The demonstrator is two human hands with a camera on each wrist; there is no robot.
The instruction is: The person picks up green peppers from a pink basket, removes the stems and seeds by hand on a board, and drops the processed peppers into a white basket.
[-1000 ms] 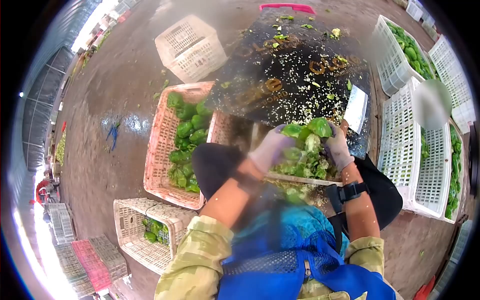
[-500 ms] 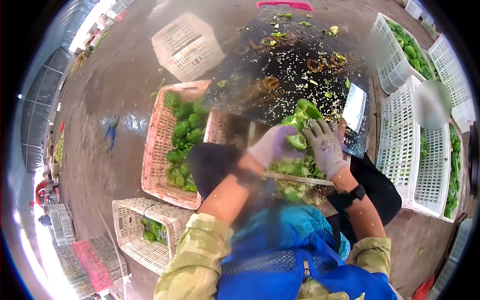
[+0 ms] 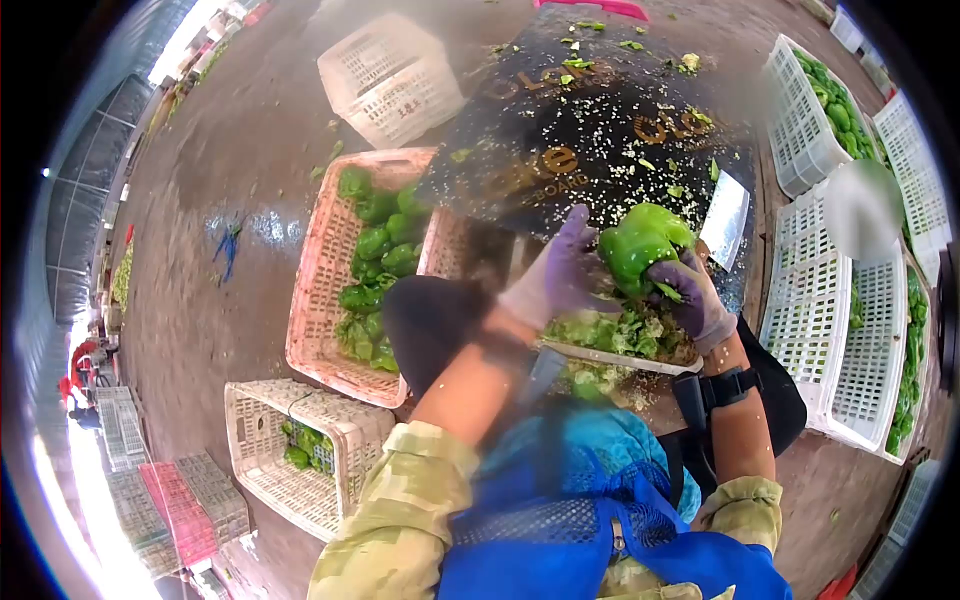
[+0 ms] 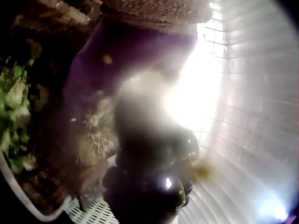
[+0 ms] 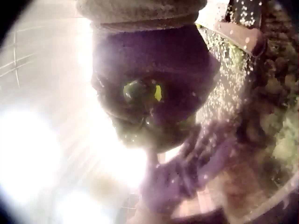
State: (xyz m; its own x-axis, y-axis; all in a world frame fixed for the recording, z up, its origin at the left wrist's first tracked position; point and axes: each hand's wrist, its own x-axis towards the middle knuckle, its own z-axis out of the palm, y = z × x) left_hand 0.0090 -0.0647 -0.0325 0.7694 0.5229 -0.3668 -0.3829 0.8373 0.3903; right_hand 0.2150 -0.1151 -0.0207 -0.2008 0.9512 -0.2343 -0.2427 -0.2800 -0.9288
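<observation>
In the head view the right hand [image 3: 698, 303], in a purple and white glove, grips a green pepper [image 3: 640, 245] over the near edge of the black board [image 3: 590, 130]. The left hand [image 3: 562, 274] is beside it on the left, fingers extended and spread, holding nothing. In the right wrist view the gloved right hand [image 5: 154, 70] curls round the pepper [image 5: 154, 135], with the left hand [image 5: 187, 172] below. The left wrist view is blurred; the left glove [image 4: 93, 70] and a dark green pepper [image 4: 159, 149] show there.
A cleaver [image 3: 725, 222] lies on the board's right side among seeds and scraps. Below the hands is a container of pepper cores [image 3: 640, 335]. An orange-pink crate [image 3: 307, 290] of peppers stands left, a white crate [image 3: 800, 300] right. A pale crate [image 3: 385, 85] stands beyond.
The left hand has moved off the pepper and spread its fingers. The right hand has turned and now holds the pepper from its right side. The whole head view has shifted slightly.
</observation>
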